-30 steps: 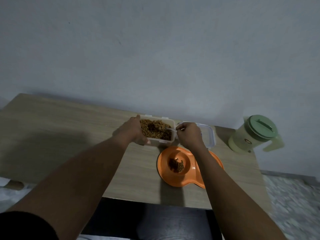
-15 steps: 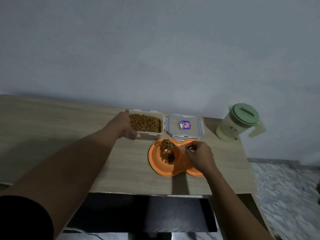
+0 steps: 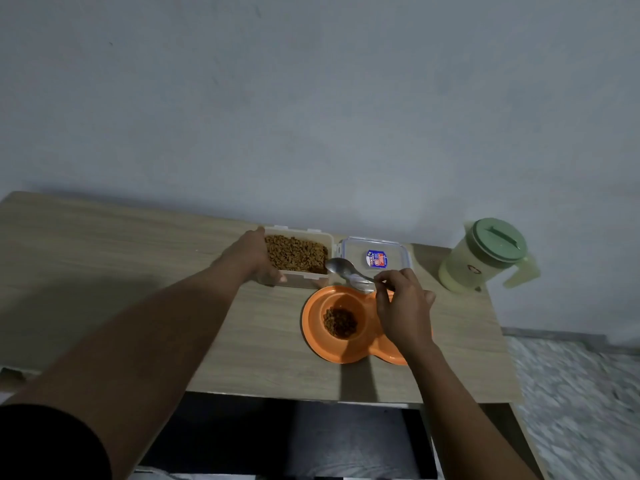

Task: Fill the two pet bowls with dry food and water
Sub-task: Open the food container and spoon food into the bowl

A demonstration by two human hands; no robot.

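The left hand [image 3: 254, 258] grips the food box [image 3: 298, 255] on the table [image 3: 104, 258]. The right hand [image 3: 403, 306] pinches an empty spoon [image 3: 341, 268] over the orange bowls [image 3: 346, 351]. One bowl holds food [image 3: 340, 322]. The jug [image 3: 485, 254] stands far right.

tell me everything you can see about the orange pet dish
The orange pet dish looks like smooth moulded plastic: one piece with two round bowls joined side by side. It lies flat on the wooden table, near the front edge, just in front of the open food container. The left bowl holds a small heap of brown dry food. The right bowl is mostly hidden behind the right hand, so its contents cannot be told.
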